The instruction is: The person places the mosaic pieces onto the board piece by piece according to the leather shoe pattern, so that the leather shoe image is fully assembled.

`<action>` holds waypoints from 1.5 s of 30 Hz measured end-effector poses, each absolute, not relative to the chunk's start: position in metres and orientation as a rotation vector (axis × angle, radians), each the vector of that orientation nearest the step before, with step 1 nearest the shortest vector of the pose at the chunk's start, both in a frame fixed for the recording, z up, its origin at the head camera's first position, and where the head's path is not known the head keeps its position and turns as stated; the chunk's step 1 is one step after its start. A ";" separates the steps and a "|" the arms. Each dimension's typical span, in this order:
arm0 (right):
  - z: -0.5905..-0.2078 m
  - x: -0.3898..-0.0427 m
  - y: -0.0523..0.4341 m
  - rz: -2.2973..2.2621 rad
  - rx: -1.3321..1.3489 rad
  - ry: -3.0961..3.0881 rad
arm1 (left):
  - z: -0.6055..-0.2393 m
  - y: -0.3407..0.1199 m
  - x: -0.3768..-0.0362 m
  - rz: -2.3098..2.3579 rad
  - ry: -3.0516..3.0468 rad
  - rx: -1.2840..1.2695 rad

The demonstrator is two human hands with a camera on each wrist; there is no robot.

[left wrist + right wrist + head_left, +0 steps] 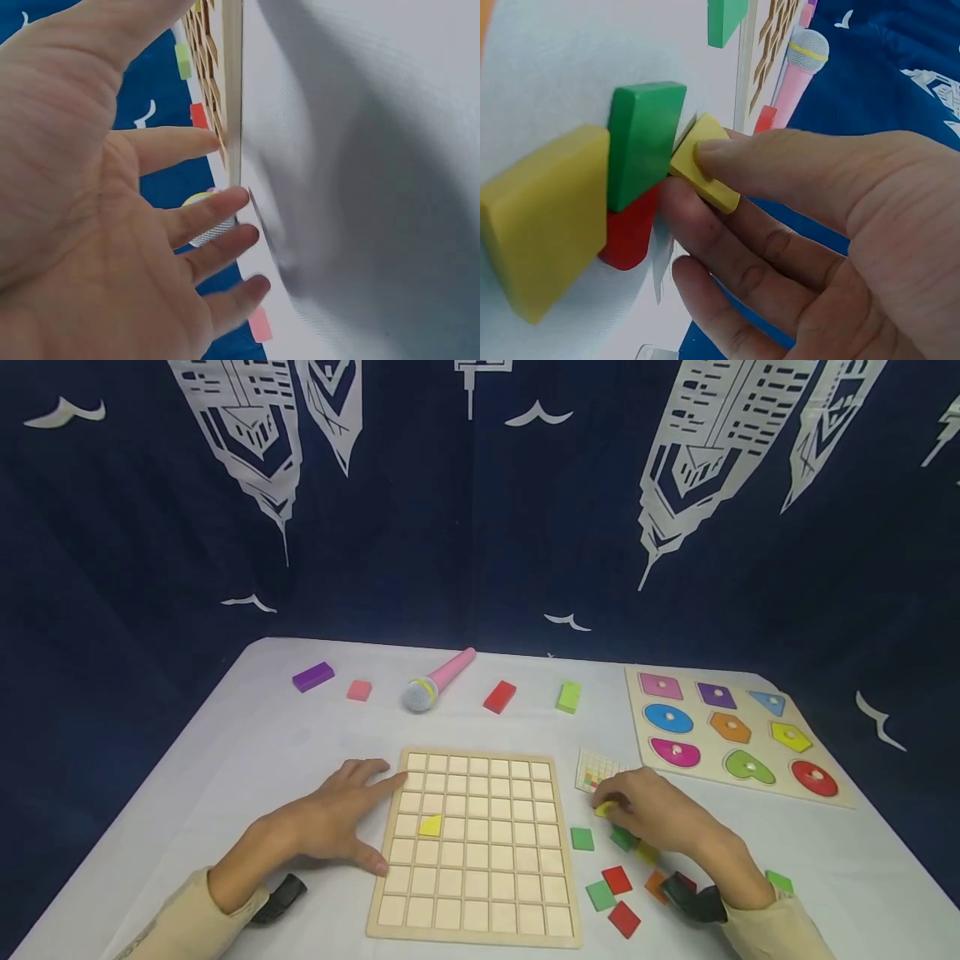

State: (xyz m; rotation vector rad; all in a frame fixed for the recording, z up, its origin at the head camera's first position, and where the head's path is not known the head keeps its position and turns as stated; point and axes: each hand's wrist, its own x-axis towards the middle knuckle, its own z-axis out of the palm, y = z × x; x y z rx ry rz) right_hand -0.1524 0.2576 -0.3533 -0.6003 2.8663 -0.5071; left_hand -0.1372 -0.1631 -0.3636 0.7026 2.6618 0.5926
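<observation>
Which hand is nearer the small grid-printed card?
Right. The right hand is at the near right corner of the card, pinching a yellow piece; the left hand is across the grid board, at its left edge.

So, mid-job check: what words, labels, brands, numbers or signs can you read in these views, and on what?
None readable in any view.
Small card, partly hidden by the right hand: grid with coloured squares; any finer print is too small to read.
Left sleeve: faint marks, too blurred to tell.
Dark backdrop cloth: printed buildings, no legible lettering.
Grid board and shape puzzle: no text seen.
</observation>
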 end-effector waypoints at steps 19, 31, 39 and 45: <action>-0.335 -0.145 0.245 -0.529 -0.815 2.867 | -0.372 -0.168 -0.157 1.002 2.464 0.675; -0.323 -0.151 0.212 -0.635 -0.967 2.740 | -0.371 -0.159 -0.183 1.288 2.310 0.287; -0.326 -0.159 0.176 -0.630 -0.989 2.724 | -0.372 -0.158 -0.188 1.265 2.286 0.316; -0.330 -0.164 0.151 -0.644 -0.962 2.694 | -0.370 -0.157 -0.189 1.224 2.302 0.312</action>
